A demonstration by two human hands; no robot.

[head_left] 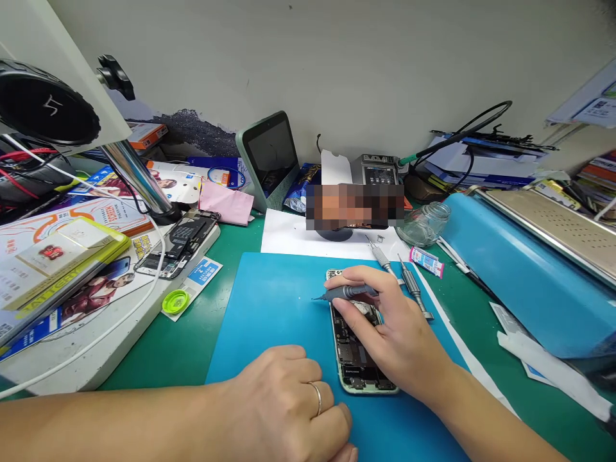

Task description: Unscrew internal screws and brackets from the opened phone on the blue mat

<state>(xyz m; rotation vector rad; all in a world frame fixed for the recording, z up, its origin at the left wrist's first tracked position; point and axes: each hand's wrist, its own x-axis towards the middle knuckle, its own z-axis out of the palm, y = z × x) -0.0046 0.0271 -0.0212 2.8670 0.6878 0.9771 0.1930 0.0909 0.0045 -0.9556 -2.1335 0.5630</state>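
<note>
My right hand (pixel 409 330) pinches a grey precision screwdriver (pixel 349 292) between thumb and fingers. The screwdriver lies nearly level, its thin tip pointing left, just past the phone's edge above the mat. Under that hand an opened smartphone (pixel 356 375) lies on the blue mat (pixel 274 289), its inner boards showing and its upper part partly covered by the hand. My left hand (pixel 293 404), with a ring on one finger, rests in a fist on the mat, left of the phone's lower end. What the fist holds, if anything, is hidden.
Two more screwdrivers (pixel 411 282) lie right of the phone. Behind stand a glass jar (pixel 426 223) and a tablet-like screen (pixel 269 154). A second opened phone (pixel 183 240) and a battery box (pixel 62 269) sit left, near a metal post (pixel 139 176). A blue roll-like cover (pixel 524 276) lies right.
</note>
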